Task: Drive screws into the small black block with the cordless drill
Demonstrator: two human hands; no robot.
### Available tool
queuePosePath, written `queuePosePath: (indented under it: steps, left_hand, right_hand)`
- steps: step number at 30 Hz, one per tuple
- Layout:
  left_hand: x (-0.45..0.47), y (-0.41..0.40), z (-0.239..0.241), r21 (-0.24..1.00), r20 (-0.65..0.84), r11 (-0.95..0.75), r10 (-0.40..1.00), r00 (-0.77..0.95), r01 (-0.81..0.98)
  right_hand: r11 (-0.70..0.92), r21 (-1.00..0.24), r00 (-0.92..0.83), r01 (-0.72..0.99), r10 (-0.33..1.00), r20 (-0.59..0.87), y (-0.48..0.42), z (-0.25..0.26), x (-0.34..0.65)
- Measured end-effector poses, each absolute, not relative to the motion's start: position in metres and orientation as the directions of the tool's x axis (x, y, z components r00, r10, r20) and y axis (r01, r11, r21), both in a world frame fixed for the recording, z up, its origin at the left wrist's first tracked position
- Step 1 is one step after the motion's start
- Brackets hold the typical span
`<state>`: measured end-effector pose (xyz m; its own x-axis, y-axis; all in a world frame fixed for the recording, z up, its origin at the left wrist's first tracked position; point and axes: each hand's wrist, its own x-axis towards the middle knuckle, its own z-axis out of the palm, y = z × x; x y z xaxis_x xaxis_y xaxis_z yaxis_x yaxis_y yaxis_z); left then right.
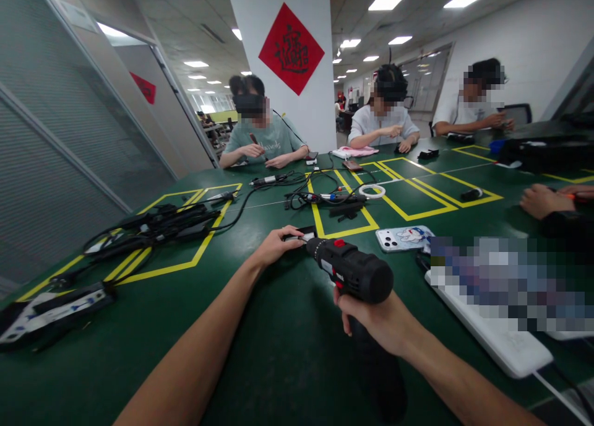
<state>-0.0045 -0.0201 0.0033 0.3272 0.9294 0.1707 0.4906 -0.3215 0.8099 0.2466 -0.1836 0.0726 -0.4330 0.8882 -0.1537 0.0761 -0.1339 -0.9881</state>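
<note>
In my right hand (pixel 371 311) is a black cordless drill (pixel 355 268) with red buttons, its handle wrapped by the closed fingers. The drill's front end points forward and to the left, at a small black part with a white piece (pixel 307 234) on the table. Whether the bit touches that part I cannot tell. My left hand (pixel 277 245) grips the near left side of this part, with fingers and thumb closed round it. The fingertips partly hide the part, so its exact kind is unclear.
Black cables (pixel 162 228) bunch at the left, near a power strip (pixel 60 314). A phone (pixel 401 238) and a white power bank (pixel 492 333) lie to the right. Ahead are pens and cables (pixel 334 197) and a white ring (pixel 372 191). Several people sit around the green table (pixel 260 352).
</note>
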Motion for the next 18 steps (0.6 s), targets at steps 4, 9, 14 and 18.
queuePosePath:
  steps: [4,9,14,18]
  left_hand:
    - [-0.0038,-0.0203,0.0040,0.810,0.161,-0.314,0.931,0.327,0.496]
    - [-0.0034,-0.0201,0.0045,0.806,0.156,-0.311,0.933,0.325,0.503]
    - [-0.0038,-0.0193,0.0026,0.812,0.164,-0.315,0.931,0.326,0.492]
    - [-0.0037,-0.0191,0.0020,0.819,0.162,-0.308,0.934,0.320,0.484]
  right_hand:
    - [-0.117,-0.991,-0.440,0.056,0.888,-0.130,-0.1831,0.0713,0.2462]
    - [-0.122,-0.991,-0.438,0.059,0.889,-0.135,-0.1833,0.0712,0.2468]
    - [-0.125,-0.990,-0.428,0.063,0.893,-0.140,-0.1829,0.0696,0.2480]
    - [-0.130,-0.991,-0.412,0.040,0.901,-0.135,-0.1818,0.0669,0.2479]
